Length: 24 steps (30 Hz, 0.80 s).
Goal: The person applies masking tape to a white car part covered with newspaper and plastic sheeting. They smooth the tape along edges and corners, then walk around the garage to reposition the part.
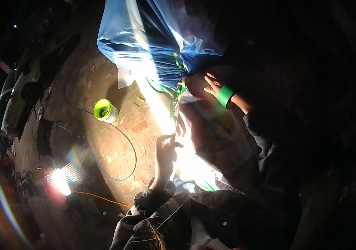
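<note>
Green strip, upper centre: long axis near-vertical, pointing down toward left hand. I see that hand half-curled; grip, I cannot tell. Right hand: fingers extended, empty, near blue sheeting.

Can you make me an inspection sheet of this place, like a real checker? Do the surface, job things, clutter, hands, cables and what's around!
Surface: paved floor, patchy.
Job's things: blue plastic sheet, wrinkled; green tape along its lower edge.
Clutter: yellow-green bucket on the floor.
Left hand: fingers bent; glare hides whether it grips anything.
Right hand: fingers spread near the sheet; green ring around the wrist.
Cables: orange cord near the lamp; dark, curved cable near the bucket.
Surroundings: pale car at left; far right too dark to tell.
</note>
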### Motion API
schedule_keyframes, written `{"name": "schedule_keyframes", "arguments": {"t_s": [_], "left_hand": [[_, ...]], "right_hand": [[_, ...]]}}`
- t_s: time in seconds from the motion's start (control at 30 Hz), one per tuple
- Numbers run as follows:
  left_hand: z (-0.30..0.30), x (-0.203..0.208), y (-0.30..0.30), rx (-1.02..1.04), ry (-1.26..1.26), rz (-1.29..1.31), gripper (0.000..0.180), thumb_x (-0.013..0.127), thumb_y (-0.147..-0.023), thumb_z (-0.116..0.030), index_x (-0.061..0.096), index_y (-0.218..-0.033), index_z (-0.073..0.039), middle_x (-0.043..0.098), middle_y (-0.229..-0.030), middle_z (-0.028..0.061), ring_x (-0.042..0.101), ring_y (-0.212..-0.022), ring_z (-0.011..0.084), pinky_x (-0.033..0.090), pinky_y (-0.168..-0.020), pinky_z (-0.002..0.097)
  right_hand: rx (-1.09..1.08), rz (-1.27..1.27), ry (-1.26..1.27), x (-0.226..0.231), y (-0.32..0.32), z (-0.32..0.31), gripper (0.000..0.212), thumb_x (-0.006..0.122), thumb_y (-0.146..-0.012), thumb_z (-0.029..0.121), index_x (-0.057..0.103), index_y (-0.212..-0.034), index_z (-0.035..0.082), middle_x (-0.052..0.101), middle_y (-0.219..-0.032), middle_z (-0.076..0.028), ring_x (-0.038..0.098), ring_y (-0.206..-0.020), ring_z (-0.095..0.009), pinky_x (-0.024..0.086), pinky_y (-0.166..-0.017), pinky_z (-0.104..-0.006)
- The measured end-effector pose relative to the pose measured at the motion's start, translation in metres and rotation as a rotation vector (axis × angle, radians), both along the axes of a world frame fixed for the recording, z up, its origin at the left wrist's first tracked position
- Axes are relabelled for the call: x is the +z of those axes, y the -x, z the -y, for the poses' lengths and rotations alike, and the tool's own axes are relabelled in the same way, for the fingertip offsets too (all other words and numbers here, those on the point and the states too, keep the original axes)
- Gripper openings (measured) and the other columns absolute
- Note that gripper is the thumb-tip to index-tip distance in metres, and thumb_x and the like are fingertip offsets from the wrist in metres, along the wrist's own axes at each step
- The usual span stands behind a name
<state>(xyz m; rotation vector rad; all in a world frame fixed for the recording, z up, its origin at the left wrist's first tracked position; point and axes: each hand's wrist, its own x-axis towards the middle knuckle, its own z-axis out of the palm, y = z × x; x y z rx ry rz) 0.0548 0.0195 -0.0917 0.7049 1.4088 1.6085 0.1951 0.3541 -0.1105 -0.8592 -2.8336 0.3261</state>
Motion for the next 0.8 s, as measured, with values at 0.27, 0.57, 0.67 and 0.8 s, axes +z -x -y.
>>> {"name": "schedule_keyframes", "arguments": {"t_s": [0.27,0.57,0.67,0.8], "left_hand": [[0.012,0.009,0.019,0.086,-0.003,-0.066,0.020,0.051,-0.099,-0.014,0.048,-0.118,-0.007,0.068,-0.085,0.0060,0.040,-0.052,0.0044,0.034,-0.046,0.0191],[0.015,0.031,0.006,-0.072,0.060,0.020,0.031,0.040,-0.098,-0.002,0.043,-0.128,-0.006,0.068,-0.094,0.0083,0.040,-0.056,0.0037,0.034,-0.051,0.0169],[0.021,0.079,-0.009,-0.273,0.143,0.254,0.037,0.044,-0.096,0.002,0.042,-0.131,-0.007,0.066,-0.093,0.0077,0.040,-0.059,0.0048,0.032,-0.053,0.0192],[0.049,0.154,-0.028,-0.857,-0.209,0.294,0.055,0.059,-0.095,-0.006,0.032,-0.143,-0.004,0.058,-0.116,0.0107,0.055,-0.101,0.0148,0.045,-0.085,0.0274]], "right_hand": [[-0.136,-0.141,0.313,-0.031,-0.001,-0.014,0.060,0.049,-0.100,0.039,0.036,-0.144,-0.001,0.031,-0.154,-0.021,0.038,-0.137,-0.037,0.033,-0.113,-0.0423],[-0.001,-0.330,0.094,-0.027,-0.012,-0.025,0.054,0.061,-0.095,0.027,0.041,-0.139,0.001,0.046,-0.141,-0.021,0.045,-0.129,-0.038,0.039,-0.107,-0.0424],[0.157,-0.284,-0.016,-0.011,-0.019,-0.002,0.050,0.063,-0.094,0.023,0.047,-0.137,0.003,0.048,-0.141,-0.018,0.047,-0.130,-0.035,0.039,-0.108,-0.0412],[0.228,-0.288,0.035,0.030,-0.029,0.042,0.041,0.064,-0.094,0.023,0.057,-0.129,0.004,0.058,-0.131,-0.016,0.049,-0.129,-0.032,0.039,-0.108,-0.0413]]}}
